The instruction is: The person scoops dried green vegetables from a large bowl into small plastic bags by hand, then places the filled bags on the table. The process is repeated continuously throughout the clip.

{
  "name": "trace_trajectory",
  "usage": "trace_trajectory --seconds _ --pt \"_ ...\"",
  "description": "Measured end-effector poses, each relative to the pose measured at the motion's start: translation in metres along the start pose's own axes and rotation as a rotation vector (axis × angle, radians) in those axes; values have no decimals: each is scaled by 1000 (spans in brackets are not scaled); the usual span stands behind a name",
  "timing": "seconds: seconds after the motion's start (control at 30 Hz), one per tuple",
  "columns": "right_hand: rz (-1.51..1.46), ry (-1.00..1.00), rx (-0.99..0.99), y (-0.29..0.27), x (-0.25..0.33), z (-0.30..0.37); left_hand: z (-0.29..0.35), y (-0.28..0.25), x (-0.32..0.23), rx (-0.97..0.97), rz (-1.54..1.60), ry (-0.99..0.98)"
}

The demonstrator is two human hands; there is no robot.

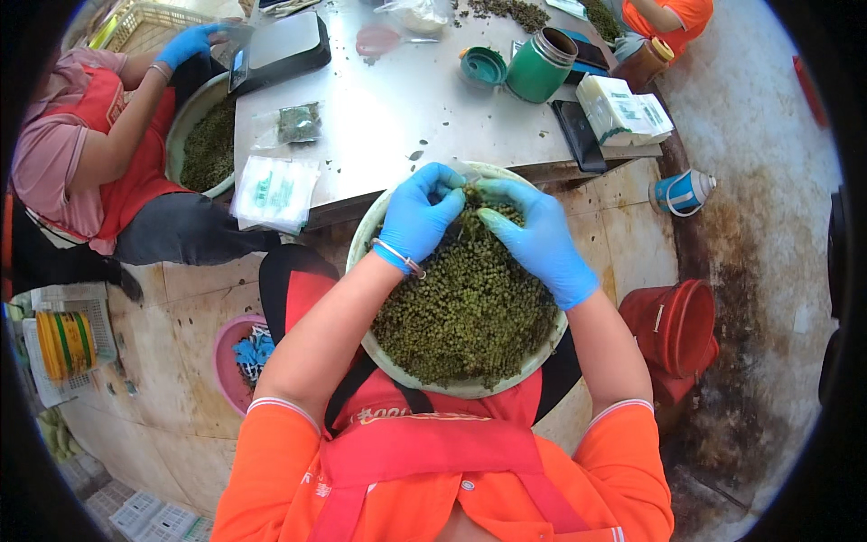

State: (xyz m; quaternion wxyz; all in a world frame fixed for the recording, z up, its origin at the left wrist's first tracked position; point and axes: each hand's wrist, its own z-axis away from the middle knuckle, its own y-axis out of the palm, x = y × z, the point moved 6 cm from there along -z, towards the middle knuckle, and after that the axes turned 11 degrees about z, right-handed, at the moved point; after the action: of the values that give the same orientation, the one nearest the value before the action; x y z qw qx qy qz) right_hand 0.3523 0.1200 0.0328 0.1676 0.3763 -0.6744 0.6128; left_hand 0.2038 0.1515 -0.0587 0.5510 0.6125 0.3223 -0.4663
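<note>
Blue-gloved, the person's left hand (417, 217) appears to pinch a small, knobbly green-brown sprig (471, 197) at thumb and forefinger. Facing it, the right hand (540, 237), gloved alike, has its thumb and forefinger curved around the other side; whether they grip the sprig cannot be told. Directly under both hands, a wide, round, pale green basin (358, 239) full of small green beaded clusters (461, 316) sits at the person's lap, probably so that anything dropped lands back in the heap. Holding the sprig by the fingertips likely keeps its small parts in sight.

Beyond the hands stretches a silvery metal tabletop (361, 117), strewn with dark flecks. Ahead and left of the left hand lie a stack of clear, printed plastic bags (275, 191) and a filled transparent packet (298, 124), perhaps kept near the edge for easy reach. Ahead of the right hand stands a green cylindrical jar (540, 68).

A co-worker in a red apron (135, 144) sits left of the left hand. Lower on that side, a pink basin (226, 352) rests on the stained tan floor (172, 361); red buckets (668, 321) stand right of the right hand.
</note>
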Motion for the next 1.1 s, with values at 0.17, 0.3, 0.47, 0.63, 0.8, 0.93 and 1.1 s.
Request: trace_trajectory --seconds 0.17,0.3,0.47,0.63,0.8,0.93,1.1 --pt "-14 227 -21 -8 -25 -7 7 7 -23 35 176 -44" --pt "-134 344 179 11 -49 -8 19 27 -24 54 30 47" --pt "-134 310 27 13 -41 -14 23 33 -43 -30 -242 277" --pt "-312 346 53 11 -28 -11 18 28 -42 -51 -29 203" --pt "-316 364 -11 -20 -30 -9 20 28 -92 138 -440 446" --pt "-172 200 251 -21 -9 -21 -4 31 -101 336 -946 571" --pt "-61 171 78 -41 7 -25 -22 -8 -61 368 -713 3"
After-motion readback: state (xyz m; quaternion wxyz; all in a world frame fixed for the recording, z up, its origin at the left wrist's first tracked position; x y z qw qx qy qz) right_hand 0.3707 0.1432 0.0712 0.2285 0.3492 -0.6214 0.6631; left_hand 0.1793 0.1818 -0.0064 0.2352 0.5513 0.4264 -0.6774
